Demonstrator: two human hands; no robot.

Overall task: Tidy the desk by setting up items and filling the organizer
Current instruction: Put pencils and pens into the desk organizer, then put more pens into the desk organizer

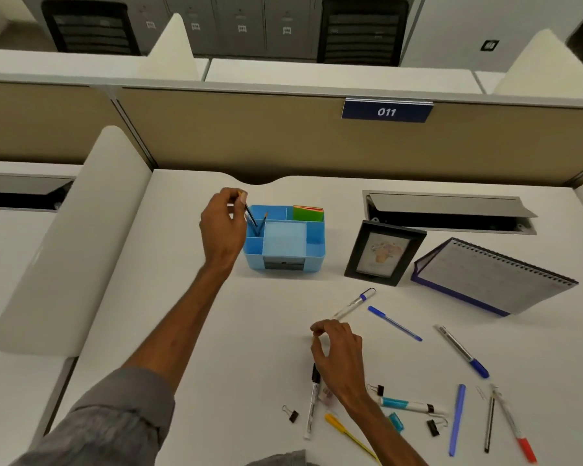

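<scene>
now the left hand [223, 227] pinches a dark pencil [250, 215] by its top end, its tip down in the rear left compartment of the blue organizer [285, 242], beside another pencil [262, 223] already standing there. the right hand [339, 353] hovers over the white desk [182, 314] with fingers curled narrow, holding nothing. open desk lies between organizer and scattered pens [394, 322]. a yellow pen [350, 437] is partly hidden under the right forearm. the photo frame [382, 252] stands right of the organizer.
</scene>
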